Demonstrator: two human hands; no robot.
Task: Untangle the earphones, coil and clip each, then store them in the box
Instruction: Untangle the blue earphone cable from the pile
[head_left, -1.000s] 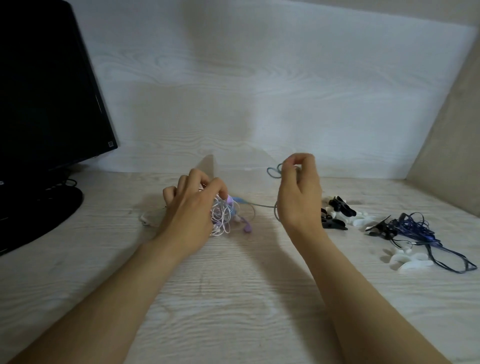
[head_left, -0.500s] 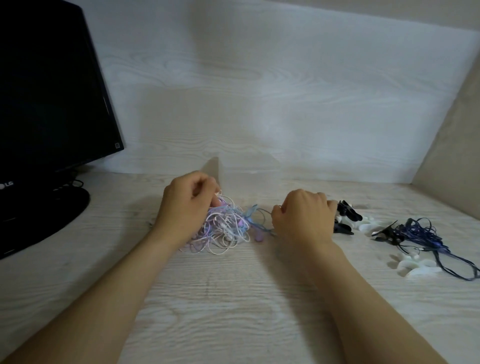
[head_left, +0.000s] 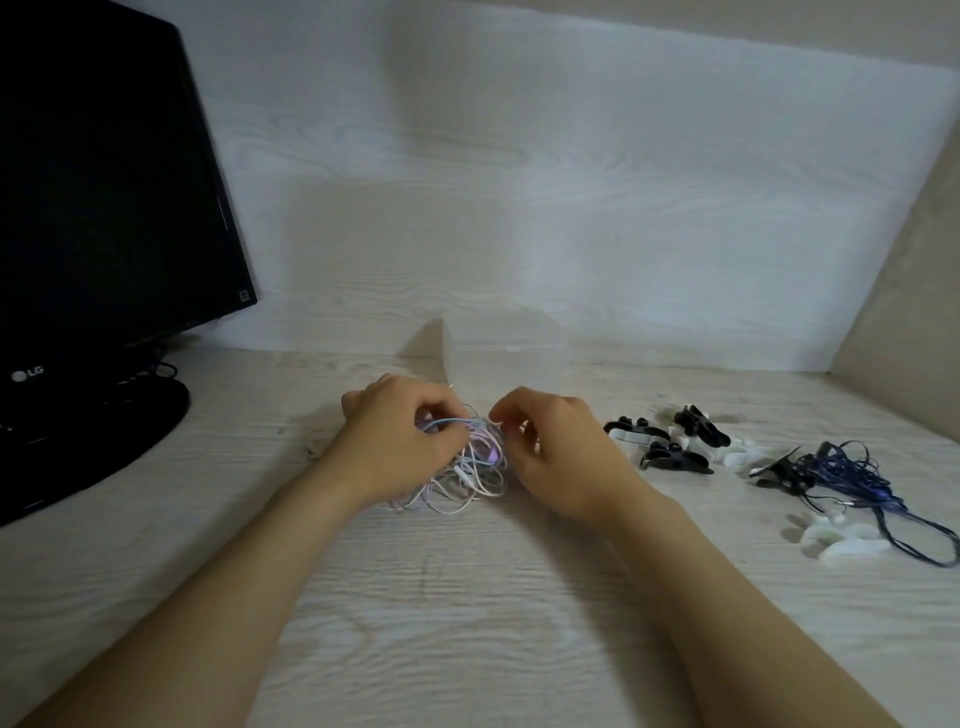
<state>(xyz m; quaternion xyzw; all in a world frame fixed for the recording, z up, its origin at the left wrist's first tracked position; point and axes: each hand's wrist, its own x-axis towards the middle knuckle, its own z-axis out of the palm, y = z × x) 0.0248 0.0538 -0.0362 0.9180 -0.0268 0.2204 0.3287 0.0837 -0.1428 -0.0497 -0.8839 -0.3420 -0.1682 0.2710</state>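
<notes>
Left hand (head_left: 397, 434), right hand (head_left: 558, 452) bare; forearms (head_left: 249, 582) bare, slender.

We seem to sit at a home or office desk: a black LG monitor (head_left: 104, 218) stands on the pale woodgrain surface (head_left: 467, 623), boxed in by matching panels.

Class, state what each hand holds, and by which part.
The left hand and right hand each pinch cords atop the tangled white, blue and purple earphone bundle.
</notes>
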